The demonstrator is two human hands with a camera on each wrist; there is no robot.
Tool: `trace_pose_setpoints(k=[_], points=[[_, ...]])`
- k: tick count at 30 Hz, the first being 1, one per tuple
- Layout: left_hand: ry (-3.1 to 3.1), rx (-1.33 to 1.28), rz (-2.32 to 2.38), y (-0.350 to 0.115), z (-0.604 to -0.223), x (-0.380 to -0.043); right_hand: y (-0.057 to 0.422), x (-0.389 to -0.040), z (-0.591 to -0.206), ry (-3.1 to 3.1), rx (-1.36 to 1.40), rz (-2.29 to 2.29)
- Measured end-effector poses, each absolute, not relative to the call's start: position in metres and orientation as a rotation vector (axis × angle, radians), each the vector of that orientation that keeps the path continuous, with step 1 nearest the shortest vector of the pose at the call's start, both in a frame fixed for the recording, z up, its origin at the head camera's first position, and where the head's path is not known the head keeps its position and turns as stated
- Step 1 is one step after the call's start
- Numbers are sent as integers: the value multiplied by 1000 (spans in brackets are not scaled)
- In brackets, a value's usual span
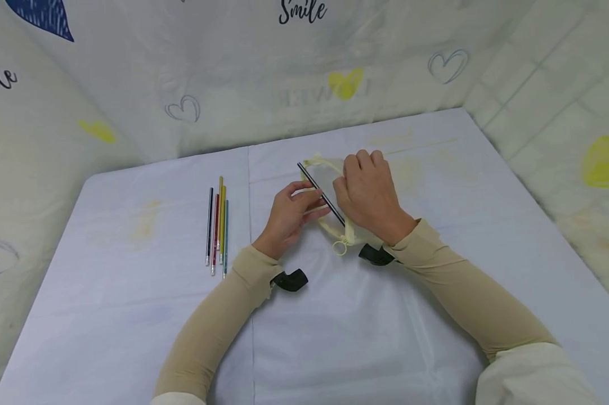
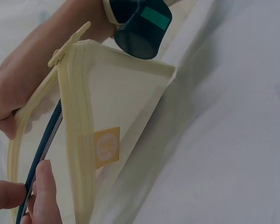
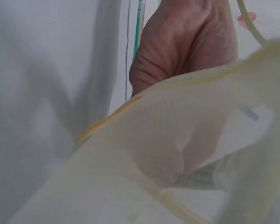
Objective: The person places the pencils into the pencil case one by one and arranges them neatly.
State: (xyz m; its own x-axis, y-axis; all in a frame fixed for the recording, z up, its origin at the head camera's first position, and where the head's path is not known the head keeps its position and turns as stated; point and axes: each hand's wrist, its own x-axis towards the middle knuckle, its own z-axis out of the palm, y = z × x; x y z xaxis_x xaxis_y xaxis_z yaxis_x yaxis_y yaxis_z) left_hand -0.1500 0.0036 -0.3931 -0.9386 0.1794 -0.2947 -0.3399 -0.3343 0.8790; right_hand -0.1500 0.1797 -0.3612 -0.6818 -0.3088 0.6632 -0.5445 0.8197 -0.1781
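My left hand (image 1: 291, 214) pinches a dark, shiny pencil (image 1: 307, 175) between thumb and fingers. The pencil slants, its lower end inside the mouth of a pale yellow mesh zip pouch (image 2: 126, 84). With curled fingers, my right hand (image 1: 367, 191) grips the pouch's zipped edge and holds the mouth apart. A ring-shaped zip pull (image 1: 339, 248) hangs at the near corner of the pouch. In the left wrist view an orange label (image 2: 107, 147) shows on the pouch's side. Through the sheer mesh, the right wrist view shows part of my left hand (image 3: 182, 51).
Left of my hands, several pencils (image 1: 222, 225) lie side by side on the white-covered table (image 1: 147, 315), in dark, red, yellow and teal. A printed cloth backdrop (image 1: 243, 73) rises behind the table's far edge. Black wrist cameras (image 1: 290, 280) sit under both sleeves.
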Motion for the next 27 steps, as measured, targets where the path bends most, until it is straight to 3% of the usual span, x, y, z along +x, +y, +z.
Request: trace_pose_setpoints(k=[27], points=[[1659,-198,2227,14,-385,-152,178,-147,-363,-2330,654,421]])
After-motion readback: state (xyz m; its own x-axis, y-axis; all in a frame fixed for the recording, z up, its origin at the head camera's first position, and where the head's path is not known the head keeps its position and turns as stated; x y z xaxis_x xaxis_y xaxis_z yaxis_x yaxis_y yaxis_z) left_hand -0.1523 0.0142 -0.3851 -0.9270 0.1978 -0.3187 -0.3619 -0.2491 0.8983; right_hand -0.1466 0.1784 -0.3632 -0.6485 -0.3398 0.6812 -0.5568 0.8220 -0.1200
